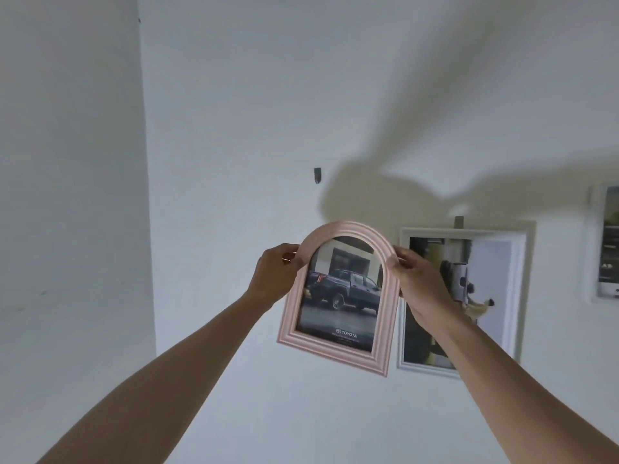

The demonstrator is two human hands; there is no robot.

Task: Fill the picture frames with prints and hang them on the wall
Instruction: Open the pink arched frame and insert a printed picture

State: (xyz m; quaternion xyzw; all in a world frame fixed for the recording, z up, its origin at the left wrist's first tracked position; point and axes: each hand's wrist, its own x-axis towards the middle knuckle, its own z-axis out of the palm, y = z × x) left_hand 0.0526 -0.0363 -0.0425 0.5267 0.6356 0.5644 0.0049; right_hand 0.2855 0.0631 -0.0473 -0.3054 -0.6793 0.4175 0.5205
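Both arms reach up and forward, left hand and right hand gripping, fingers curled.

At frame centre, the arched frame sits between the left hand and right hand. A hook is above-left; a hung frame lies behind, right.

A plain white wall is seen ahead, met at an inside corner by a second white wall on the left. Soft grey shadows are cast across the upper right. Faint scuff marks are noted low on the left wall.
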